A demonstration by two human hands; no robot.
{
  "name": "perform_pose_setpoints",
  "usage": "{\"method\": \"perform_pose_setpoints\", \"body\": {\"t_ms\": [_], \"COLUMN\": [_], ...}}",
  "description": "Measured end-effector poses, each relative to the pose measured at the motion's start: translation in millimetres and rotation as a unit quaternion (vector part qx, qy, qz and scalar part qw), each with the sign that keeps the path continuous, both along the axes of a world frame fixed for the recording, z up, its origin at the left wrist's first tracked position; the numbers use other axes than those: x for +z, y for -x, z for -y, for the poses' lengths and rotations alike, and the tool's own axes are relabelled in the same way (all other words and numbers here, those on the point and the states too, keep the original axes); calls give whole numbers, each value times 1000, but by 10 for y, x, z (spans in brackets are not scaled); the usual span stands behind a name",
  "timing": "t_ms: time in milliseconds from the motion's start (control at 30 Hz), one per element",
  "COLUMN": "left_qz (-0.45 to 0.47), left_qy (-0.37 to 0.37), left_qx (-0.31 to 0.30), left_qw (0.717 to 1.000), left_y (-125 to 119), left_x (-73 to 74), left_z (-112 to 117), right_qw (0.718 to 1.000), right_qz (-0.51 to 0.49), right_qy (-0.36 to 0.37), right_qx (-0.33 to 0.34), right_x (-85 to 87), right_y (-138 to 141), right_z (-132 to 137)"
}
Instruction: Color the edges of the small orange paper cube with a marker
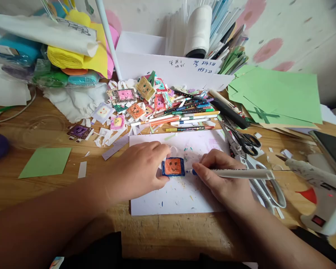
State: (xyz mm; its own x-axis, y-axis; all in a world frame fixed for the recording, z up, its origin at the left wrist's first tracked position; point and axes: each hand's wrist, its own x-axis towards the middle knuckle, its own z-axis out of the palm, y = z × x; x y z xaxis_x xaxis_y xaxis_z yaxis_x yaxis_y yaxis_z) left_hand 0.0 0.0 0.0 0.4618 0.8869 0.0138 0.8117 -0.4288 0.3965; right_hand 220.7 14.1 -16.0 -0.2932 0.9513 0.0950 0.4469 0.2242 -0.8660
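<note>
Between the thumb and fingers of my left hand [141, 168] is a small paper square [174, 167], orange with a drawn smiling face and a dark blue border. It lies over a white sheet [162, 203] marked with stray ink spots. My right hand [221, 173] is closed around a white marker [240, 173] with a blue tip end. The marker's tip points left, close to the square's right edge; I cannot tell whether it touches the paper.
Behind the sheet lie several markers [196, 117] and a heap of coloured face squares [136, 111]. To the right are scissors [264, 186], a glue gun [322, 186] and green paper [291, 93]. A green square [44, 162] lies at left.
</note>
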Motion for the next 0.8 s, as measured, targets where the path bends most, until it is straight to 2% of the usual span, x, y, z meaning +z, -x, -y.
{"method": "perform_pose_setpoints", "body": {"t_ms": [133, 233, 367, 500, 633, 800], "left_qz": [-11, -4, 9, -11, -20, -80], "left_qy": [-29, -32, -2, 25, 75, 11], "left_qx": [-13, -21, -35, -40, -31, 9], "left_qw": [999, 999, 999, 999, 996, 997], "left_y": [-9, 2, 31, 60, 138, 275], "left_x": [51, 78, 82, 89, 155, 228], "left_z": [17, 29, 42, 22, -56, -134], "right_qw": [1000, 995, 968, 943, 942, 947], "right_qz": [-10, -94, -228, -302, -309, -300], "right_qy": [6, 34, 63, 67, 81, 95], "right_qx": [-1, -25, -80, -121, -101, -56], "right_x": [-8, -39, -54, -1, 19, -36], "right_y": [-1, -11, 4, 43, 56, 33], "right_z": [3, 6, 6, 0, -26, -51]}}
